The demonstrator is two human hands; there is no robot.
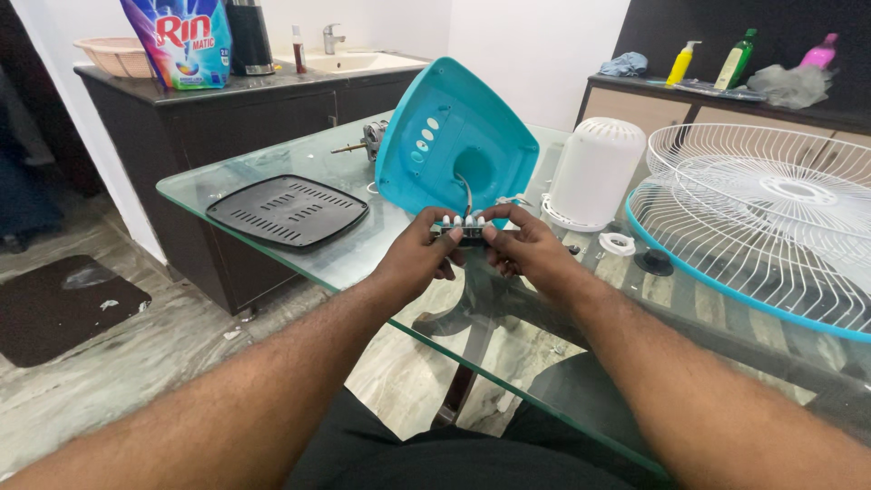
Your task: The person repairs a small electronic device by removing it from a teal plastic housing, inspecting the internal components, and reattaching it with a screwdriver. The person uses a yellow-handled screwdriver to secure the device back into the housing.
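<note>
Both my hands hold a small push-button switch block with white buttons, just above the glass table. My left hand grips its left end and my right hand grips its right end. Thin wires run from the block up into the round hole of a turquoise fan base shell, which stands tilted on its edge right behind my hands. A small fan motor with a shaft lies behind the shell at its left.
A black vented base plate lies at the table's left. A white motor cover, white wire fan guards, a white ring and a black knob sit to the right. Counters with a sink, bottles and a detergent bag stand behind.
</note>
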